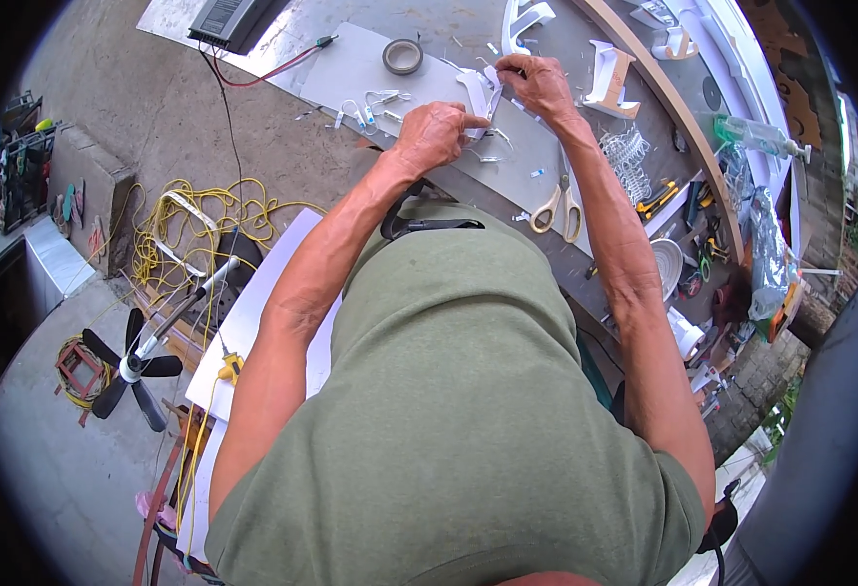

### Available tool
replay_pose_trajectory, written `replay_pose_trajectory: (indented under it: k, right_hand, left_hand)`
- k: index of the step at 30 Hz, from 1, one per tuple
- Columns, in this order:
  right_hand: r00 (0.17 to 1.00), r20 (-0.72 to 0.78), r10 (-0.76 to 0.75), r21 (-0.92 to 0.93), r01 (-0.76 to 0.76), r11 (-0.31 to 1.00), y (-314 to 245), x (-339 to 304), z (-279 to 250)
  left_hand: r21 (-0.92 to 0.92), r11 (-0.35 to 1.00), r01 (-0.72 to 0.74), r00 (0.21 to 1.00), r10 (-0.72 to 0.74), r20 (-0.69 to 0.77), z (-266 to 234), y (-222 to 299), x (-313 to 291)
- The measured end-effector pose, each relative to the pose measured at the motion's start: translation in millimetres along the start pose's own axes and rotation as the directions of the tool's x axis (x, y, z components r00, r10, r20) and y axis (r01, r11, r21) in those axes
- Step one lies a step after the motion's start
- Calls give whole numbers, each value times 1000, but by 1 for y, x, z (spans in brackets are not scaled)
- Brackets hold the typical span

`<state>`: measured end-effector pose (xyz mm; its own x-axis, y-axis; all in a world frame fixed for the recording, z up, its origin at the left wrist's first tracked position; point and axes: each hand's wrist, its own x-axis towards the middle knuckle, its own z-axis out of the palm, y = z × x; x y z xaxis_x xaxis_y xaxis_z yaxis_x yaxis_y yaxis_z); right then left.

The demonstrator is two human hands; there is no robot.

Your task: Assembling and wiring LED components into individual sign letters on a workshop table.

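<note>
A small white plastic piece (475, 90) with angled arms is between my hands over the grey board. My left hand (435, 137) is closed at its lower end, the index finger stretched along it; the other fingertips are hidden. Beside its upper end my right hand (543, 88) has thumb and fingers pinched together, and what they hold is too small to make out. Thin white wires (492, 146) lie just below the piece. Left of my left hand are small wired light modules (363, 115). A roll of grey tape (403, 57) lies farther back.
Scissors (558, 213) lie near the board's front edge. White curved brackets (612, 80), a coil of white chain-like strands (628, 164) and tools (657, 199) crowd the right side. A power unit (233, 18) with red leads stands far left. Yellow cord (185, 230) and a fan (132, 369) are lower left.
</note>
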<state>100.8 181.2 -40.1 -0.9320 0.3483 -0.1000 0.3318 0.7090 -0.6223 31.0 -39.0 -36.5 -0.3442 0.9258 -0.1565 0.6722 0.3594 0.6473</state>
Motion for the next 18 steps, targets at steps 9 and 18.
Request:
replay_pose_trajectory:
  k: [9,18]
  right_hand:
    - [998,-4,-70,-92,69,993,-5,6,1]
    - [992,-37,-120,-104,116,988,0,8,7]
  left_hand:
    - [7,1000,-18,1000,18,-8,2,-2,-1]
    - [-2,1000,-13,1000,13,19,2,-2,-1]
